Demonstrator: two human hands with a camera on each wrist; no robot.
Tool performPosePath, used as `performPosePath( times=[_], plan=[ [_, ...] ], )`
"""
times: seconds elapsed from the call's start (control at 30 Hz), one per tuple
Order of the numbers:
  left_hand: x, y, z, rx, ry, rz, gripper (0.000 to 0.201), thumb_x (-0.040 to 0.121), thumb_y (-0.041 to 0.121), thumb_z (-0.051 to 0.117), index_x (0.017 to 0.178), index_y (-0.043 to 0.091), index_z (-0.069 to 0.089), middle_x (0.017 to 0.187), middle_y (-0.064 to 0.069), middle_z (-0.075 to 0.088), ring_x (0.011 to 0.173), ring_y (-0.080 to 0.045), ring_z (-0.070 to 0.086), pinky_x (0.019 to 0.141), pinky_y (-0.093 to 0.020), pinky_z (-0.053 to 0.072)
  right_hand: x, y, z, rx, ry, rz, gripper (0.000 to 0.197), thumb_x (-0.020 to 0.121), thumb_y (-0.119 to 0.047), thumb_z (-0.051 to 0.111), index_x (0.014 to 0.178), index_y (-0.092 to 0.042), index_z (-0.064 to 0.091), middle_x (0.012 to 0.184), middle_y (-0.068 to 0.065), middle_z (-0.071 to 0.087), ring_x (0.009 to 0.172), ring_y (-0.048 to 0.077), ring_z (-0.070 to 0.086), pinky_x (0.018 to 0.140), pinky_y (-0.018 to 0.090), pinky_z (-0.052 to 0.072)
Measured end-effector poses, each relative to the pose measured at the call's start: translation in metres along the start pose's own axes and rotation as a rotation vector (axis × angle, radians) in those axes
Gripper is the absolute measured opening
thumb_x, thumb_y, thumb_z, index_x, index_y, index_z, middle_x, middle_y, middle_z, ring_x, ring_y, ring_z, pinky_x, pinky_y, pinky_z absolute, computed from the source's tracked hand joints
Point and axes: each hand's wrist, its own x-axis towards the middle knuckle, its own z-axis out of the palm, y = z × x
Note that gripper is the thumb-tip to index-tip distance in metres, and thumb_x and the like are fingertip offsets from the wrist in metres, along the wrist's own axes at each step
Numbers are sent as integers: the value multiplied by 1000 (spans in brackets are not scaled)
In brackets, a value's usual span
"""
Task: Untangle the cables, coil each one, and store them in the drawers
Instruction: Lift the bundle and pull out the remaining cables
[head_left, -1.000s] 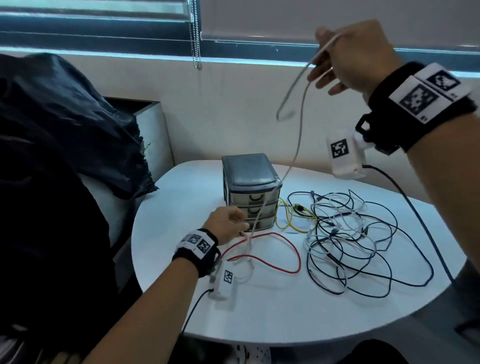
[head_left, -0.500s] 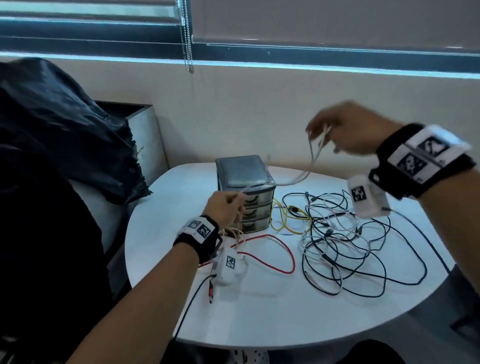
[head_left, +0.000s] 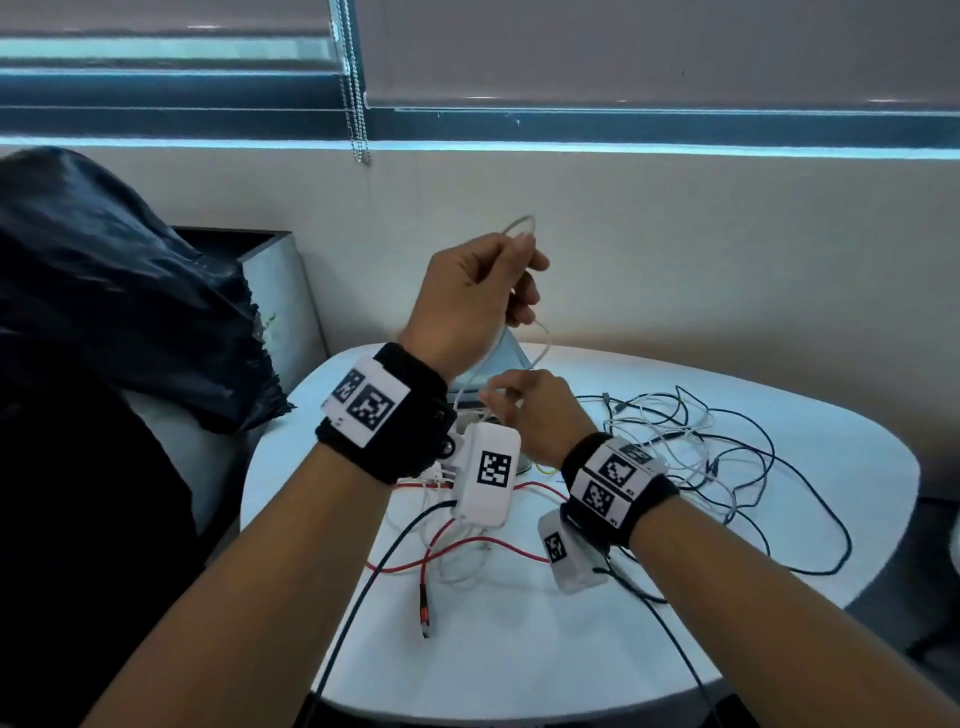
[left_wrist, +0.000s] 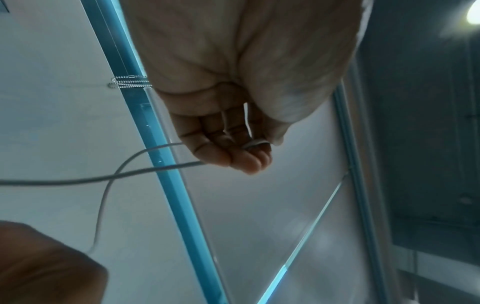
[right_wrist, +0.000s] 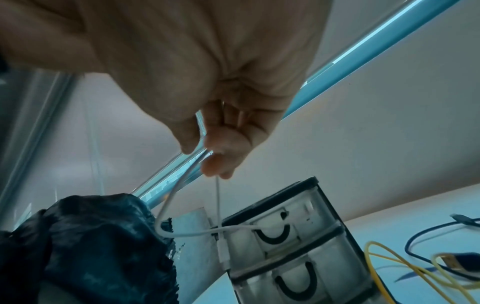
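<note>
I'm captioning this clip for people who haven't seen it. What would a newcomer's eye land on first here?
First, the two hands raised mid-frame: the left hand holds loops of a thin white cable, and the right hand just below pinches the same cable. Next, the tangle of black and white cables sprawls on the round white table to the right. A red cable lies loose below the wrists.
</note>
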Motion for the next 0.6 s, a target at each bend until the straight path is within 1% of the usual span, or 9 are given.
performPosePath(
  times=[0.13,0.23,0.3,0.33,0.37,0.43,0.5,0.53,0.6],
  plan=[
    [-13,26,-7,-169,22,69,31,104,21,45,82,10,64,65,-1,60,57,-15,54,62,-26,50,13,1,-15,31,156,-7,36,93,-44,61,96,-11,75,91,7,71,79,19,63,82,33,51],
    [-17,47,-16,-385,48,121,32,105,20,41,80,9,58,63,0,57,57,-13,52,62,-25,47,26,8,-39,40,284,82,43,82,-53,70,98,-13,72,87,1,70,79,15,62,79,29,51],
    [-16,61,-22,-534,33,150,33,106,23,38,81,9,56,63,-1,55,55,-12,50,66,-28,46,32,12,-44,64,220,153,57,76,-56,75,114,-14,67,96,1,69,82,19,65,81,32,53],
    [-16,67,-25,-587,21,160,34,106,24,37,82,10,55,62,0,55,55,-12,50,69,-30,47,32,10,-41,101,136,159,64,75,-51,79,124,-13,62,104,3,68,82,22,65,81,34,55],
    [-14,71,-27,-624,15,168,35,106,25,35,82,10,54,62,0,55,54,-12,50,72,-31,48,30,8,-35,158,38,139,68,76,-40,82,132,-10,57,113,4,65,82,23,64,78,34,55],
    [-12,75,-32,-679,10,172,36,107,27,34,82,12,54,60,2,55,53,-11,50,76,-32,50,19,0,-17,277,-137,62,69,80,-16,80,141,-6,48,126,7,57,85,22,62,65,20,54],
    [-12,74,-37,-746,-3,161,36,107,28,34,82,13,55,59,3,54,52,-10,48,79,-34,51,11,-11,-1,376,-227,38,70,83,-8,75,145,-9,43,133,4,53,81,11,65,56,11,50],
    [-13,73,-39,-781,-14,148,36,107,29,33,82,13,55,59,3,53,51,-9,47,82,-35,51,9,-18,5,446,-223,42,70,84,-9,74,146,-10,41,135,2,52,74,2,66,54,11,49],
    [-16,69,-42,-818,-14,119,36,107,30,33,82,14,53,58,4,51,50,-9,46,85,-35,51,8,-33,7,643,-175,86,70,85,-12,74,147,-12,40,139,1,52,68,-6,67,52,14,50]
  ],
)
